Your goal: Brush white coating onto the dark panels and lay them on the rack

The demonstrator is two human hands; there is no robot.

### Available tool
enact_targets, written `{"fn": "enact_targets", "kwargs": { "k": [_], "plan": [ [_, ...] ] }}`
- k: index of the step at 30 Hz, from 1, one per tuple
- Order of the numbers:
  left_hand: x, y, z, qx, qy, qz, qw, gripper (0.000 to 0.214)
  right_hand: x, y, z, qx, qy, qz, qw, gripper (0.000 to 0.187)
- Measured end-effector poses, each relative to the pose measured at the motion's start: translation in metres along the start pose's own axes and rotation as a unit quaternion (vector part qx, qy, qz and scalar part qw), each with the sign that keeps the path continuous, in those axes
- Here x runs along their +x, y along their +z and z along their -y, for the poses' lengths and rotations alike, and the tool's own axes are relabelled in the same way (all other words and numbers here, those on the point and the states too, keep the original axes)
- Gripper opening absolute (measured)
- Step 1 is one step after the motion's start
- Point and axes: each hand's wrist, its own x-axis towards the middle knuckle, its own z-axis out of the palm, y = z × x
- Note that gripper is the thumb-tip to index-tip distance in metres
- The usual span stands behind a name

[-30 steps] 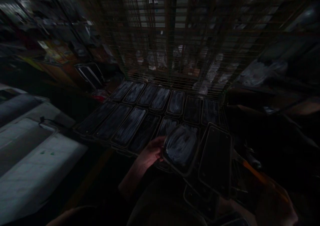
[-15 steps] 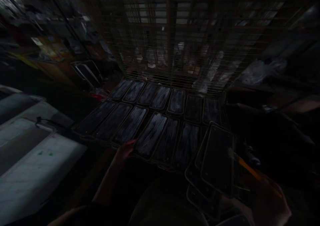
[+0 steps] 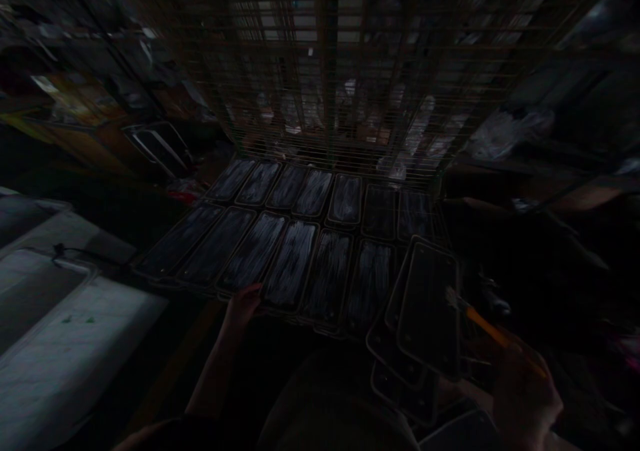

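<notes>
The scene is very dark. My left hand (image 3: 243, 302) is at the near edge of the rack, its fingers closed at the lower left corner of a dark rectangular panel (image 3: 291, 264) with whitish streaks. In my right hand (image 3: 530, 388) is a brush (image 3: 483, 321) with an orange handle, its pale bristles pointing up and left. Beside those bristles, a fanned stack of dark panels (image 3: 430, 308) with rounded corners overlaps the rack's right side; what bears the stack is hidden. Two rows of similar panels (image 3: 250, 251) lie side by side on the rack, most of them streaked whitish.
Tall wire mesh (image 3: 330, 71) rises behind the rack. At the left stands a pale box-like surface (image 3: 90, 344). An orange-brown crate (image 3: 95, 138) is farther back. Clear plastic wrap (image 3: 500, 131) lies at the right, near another person's arm (image 3: 575, 201).
The whole view has shifted a little. The streaked panel by my left hand has turned slightly, lying straighter beside its neighbours. Both hands keep nearly the same places, the brush still in my right.
</notes>
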Motion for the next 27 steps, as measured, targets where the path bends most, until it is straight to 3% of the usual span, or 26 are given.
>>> {"fn": "enact_targets", "kwargs": {
  "k": [2,4,5,7,9,10,11,12,14,15,17,19,21,25,27],
  "plan": [
    [-0.004,-0.004,0.002,0.045,0.015,-0.002,0.999,0.045,0.0,-0.002,0.001,0.028,0.005,0.004,1.0,0.056],
    [-0.011,-0.009,0.004,0.153,0.037,-0.031,0.987,0.038,0.001,-0.005,0.003,0.073,0.01,0.026,0.997,0.056],
    [-0.015,-0.012,0.006,0.242,0.065,-0.044,0.967,0.035,0.002,-0.006,0.004,0.09,0.01,0.04,0.995,0.054],
    [-0.022,-0.013,0.008,0.423,0.128,-0.083,0.893,0.033,0.007,-0.008,0.004,0.106,0.001,0.07,0.992,0.049],
    [-0.031,-0.002,0.007,0.524,0.156,-0.124,0.828,0.036,0.016,-0.007,0.001,0.122,-0.011,0.105,0.987,0.043],
    [-0.038,0.01,0.006,0.53,0.167,-0.114,0.824,0.037,0.022,-0.006,-0.001,0.127,-0.022,0.126,0.984,0.041],
    [-0.047,0.027,0.003,0.508,0.173,-0.077,0.84,0.038,0.029,-0.004,-0.003,0.126,-0.038,0.148,0.98,0.039],
    [-0.057,0.049,0.001,0.461,0.173,-0.013,0.87,0.037,0.037,-0.002,-0.005,0.117,-0.061,0.167,0.977,0.037],
    [-0.082,0.101,-0.003,0.303,0.133,0.17,0.928,0.035,0.055,0.005,-0.006,0.076,-0.121,0.197,0.97,0.034],
    [-0.094,0.129,-0.005,0.239,0.102,0.259,0.93,0.036,0.064,0.009,-0.005,0.052,-0.151,0.205,0.966,0.033],
    [-0.117,0.18,-0.004,0.163,0.104,0.358,0.914,0.033,0.083,0.019,-0.004,0.013,-0.198,0.209,0.958,0.031],
    [-0.133,0.217,-0.001,0.161,0.136,0.379,0.901,0.03,0.1,0.03,-0.004,-0.009,-0.226,0.208,0.952,0.03],
    [-0.141,0.24,0.002,0.187,0.155,0.375,0.895,0.028,0.113,0.039,-0.006,-0.021,-0.243,0.205,0.948,0.03],
    [-0.142,0.258,0.005,0.231,0.152,0.38,0.883,0.03,0.121,0.046,-0.016,-0.036,-0.251,0.222,0.941,0.029],
    [-0.143,0.263,0.006,0.227,0.1,0.4,0.882,0.032,0.115,0.041,-0.02,-0.032,-0.243,0.239,0.94,0.029]
  ]
}}
